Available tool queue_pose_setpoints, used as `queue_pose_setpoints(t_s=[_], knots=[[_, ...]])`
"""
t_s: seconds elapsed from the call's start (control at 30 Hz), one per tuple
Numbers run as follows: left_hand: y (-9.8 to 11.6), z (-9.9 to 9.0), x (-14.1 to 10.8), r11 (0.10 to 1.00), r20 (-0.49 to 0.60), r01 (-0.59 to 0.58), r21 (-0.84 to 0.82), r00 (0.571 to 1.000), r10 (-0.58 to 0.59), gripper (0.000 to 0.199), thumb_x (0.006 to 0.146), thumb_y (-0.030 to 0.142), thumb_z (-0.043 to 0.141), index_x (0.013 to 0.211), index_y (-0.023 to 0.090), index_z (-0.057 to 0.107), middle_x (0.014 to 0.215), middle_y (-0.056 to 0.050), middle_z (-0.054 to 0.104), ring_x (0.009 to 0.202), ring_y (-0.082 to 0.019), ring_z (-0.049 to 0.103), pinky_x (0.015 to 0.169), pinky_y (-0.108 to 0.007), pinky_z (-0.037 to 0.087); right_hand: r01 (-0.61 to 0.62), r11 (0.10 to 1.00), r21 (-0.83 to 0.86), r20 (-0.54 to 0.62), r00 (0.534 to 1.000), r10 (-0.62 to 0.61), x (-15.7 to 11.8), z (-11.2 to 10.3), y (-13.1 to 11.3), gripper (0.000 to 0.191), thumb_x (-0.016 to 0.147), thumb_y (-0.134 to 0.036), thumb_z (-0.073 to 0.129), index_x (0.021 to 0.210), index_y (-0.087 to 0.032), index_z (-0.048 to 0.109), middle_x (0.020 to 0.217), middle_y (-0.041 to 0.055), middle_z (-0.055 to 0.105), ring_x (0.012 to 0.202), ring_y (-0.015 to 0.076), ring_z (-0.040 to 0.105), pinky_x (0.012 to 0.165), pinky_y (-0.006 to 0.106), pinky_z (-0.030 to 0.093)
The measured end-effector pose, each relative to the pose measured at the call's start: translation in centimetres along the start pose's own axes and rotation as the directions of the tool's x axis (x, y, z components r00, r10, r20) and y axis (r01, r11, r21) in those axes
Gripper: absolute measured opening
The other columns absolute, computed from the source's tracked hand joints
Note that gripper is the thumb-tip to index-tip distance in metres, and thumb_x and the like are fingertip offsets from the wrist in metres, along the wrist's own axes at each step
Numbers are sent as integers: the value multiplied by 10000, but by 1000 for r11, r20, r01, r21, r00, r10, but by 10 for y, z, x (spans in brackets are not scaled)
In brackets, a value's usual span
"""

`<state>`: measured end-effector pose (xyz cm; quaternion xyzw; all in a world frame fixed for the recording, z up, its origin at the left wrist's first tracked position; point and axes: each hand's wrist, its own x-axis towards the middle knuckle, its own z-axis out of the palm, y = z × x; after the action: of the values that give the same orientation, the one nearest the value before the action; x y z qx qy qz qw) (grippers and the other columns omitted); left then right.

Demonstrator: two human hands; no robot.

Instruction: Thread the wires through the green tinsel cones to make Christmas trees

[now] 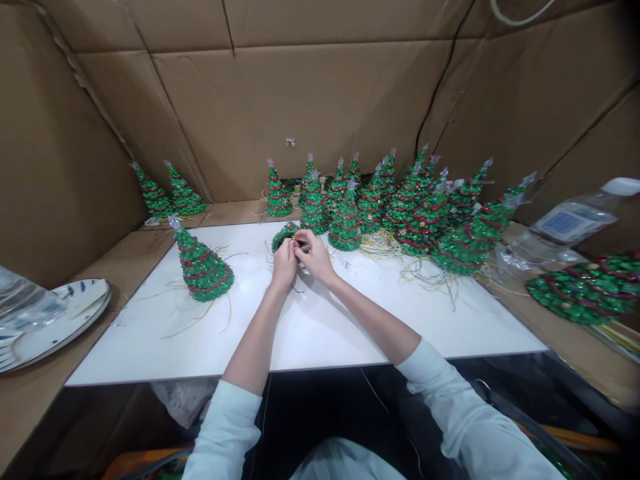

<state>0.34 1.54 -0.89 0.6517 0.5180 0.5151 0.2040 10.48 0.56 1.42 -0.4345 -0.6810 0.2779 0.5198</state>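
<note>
Cardboard walls (pixel 320 100) around a white tabletop (pixel 150 350), small green Christmas trees (pixel 345 223) massed along its far side, left hand (pixel 284 265) and right hand (pixel 314 257) close together and pinched on a small green bundle (pixel 284 235) near the far edge, close finger work on it in hand.

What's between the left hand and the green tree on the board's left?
Head view shows the white board and a thin dark wire between the left hand and green tree.
</note>
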Motion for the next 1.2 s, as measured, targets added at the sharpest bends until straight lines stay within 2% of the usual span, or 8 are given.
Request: queue_pose_setpoints(t_s=[0.37,0.63,0.9,1.2], knots=[[-8,1,-2,997,9,-64,43,998,63,262,891,329,308,812,186,512,810,-64,595,745,-173,546,691,-288,402,-13,999,-40,11,1000,13,0,0,0,308,706,-161,476,1005,-216,527,1009,22,648,725,123,621,753,269,487],[-6,1,-2,999,-4,-47,24,999,47,260,884,352,331,791,188,511,807,-59,596,745,-171,544,688,-283,402,-28,999,-27,-2,1000,28,0,1,1,323,700,-168,493,1018,-221,517,1018,26,648,726,125,624,751,273,489],[-4,0,-2,995,8,-90,52,996,90,249,889,292,312,812,189,525,830,-70,598,776,-176,551,717,-293,415,-20,998,-57,-16,1000,19,0,0,0,335,706,-181,492,1038,-220,508,1012,24,648,693,121,619,741,275,487],[-6,1,-1,995,9,-80,52,997,80,296,902,334,274,830,190,522,835,-75,599,783,-180,559,717,-301,422,-18,999,-48,-16,1000,17,0,1,3,286,698,-181,494,980,-222,523,1004,18,646,698,123,619,737,275,489]])
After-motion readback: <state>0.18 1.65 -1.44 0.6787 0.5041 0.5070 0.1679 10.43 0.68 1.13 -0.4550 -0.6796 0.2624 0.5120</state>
